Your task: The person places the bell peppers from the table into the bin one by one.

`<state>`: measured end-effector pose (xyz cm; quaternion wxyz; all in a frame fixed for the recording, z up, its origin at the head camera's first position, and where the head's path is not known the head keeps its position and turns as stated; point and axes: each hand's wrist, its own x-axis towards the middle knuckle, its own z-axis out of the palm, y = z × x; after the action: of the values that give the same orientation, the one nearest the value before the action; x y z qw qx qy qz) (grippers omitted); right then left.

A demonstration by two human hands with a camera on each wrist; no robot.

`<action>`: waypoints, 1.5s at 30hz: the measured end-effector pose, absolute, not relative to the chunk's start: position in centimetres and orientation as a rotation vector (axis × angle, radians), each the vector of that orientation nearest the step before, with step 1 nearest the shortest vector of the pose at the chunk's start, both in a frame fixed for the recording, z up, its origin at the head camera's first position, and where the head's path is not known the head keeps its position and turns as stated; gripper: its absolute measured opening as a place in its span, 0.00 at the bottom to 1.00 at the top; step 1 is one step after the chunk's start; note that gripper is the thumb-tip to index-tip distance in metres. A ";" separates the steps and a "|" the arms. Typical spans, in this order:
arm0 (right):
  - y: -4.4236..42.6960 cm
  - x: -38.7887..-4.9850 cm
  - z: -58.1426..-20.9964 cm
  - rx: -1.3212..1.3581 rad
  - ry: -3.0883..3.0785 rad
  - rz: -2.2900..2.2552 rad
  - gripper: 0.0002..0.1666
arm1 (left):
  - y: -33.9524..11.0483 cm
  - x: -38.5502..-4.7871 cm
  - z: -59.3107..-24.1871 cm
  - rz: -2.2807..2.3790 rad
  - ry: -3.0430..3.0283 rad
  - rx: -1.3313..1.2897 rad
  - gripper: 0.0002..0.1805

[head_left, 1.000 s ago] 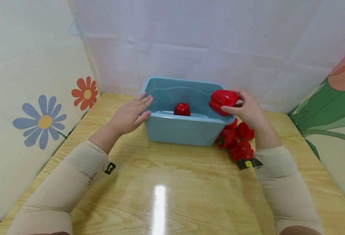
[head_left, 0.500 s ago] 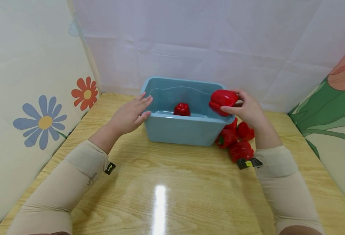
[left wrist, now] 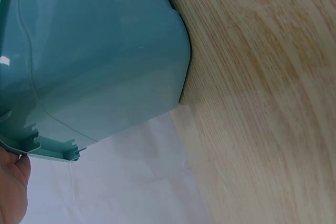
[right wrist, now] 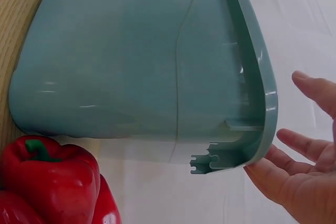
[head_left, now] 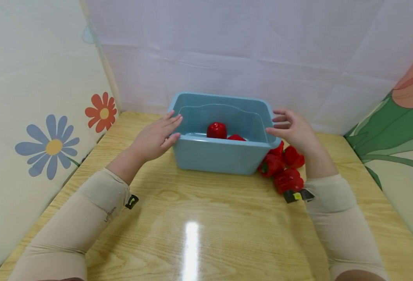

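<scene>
A blue-green bin [head_left: 220, 157] stands on the table with two red bell peppers inside, one [head_left: 216, 130] near the middle and another [head_left: 236, 137] partly hidden behind the front wall. The left hand [head_left: 156, 136] lies with extended fingers at the bin's left rim; in the left wrist view its fingers [left wrist: 13, 169] touch the rim's underside. At the right rim is the right hand [head_left: 295, 128], empty, fingers spread and slightly bent; in the right wrist view this hand [right wrist: 304, 166] has a fingertip against the rim corner.
Several red bell peppers [head_left: 289, 180] lie heaped on the table beside the bin's right side, near the right forearm; one with a green stem [right wrist: 50, 177] shows in the right wrist view. A pale sheet [head_left: 227, 50] hangs behind the bin, and flowered panels [head_left: 53, 146] flank the table [head_left: 157, 226].
The right hand has let go of its pepper, which now lies in the bin right of the first one; that first pepper has shifted slightly left. The left hand has not moved.
</scene>
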<state>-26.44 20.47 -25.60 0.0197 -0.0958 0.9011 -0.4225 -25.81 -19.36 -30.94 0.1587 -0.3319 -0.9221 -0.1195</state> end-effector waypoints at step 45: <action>21.1 -26.1 -26.0 -0.292 2.840 -1.405 0.34 | -19.5 -25.9 -31.2 -0.331 -2.631 -0.939 0.31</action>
<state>-26.06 21.12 -25.98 -0.0200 -0.0918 0.8924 -0.4414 -25.95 -19.48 -31.18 0.1633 -0.3294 -0.9227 -0.1161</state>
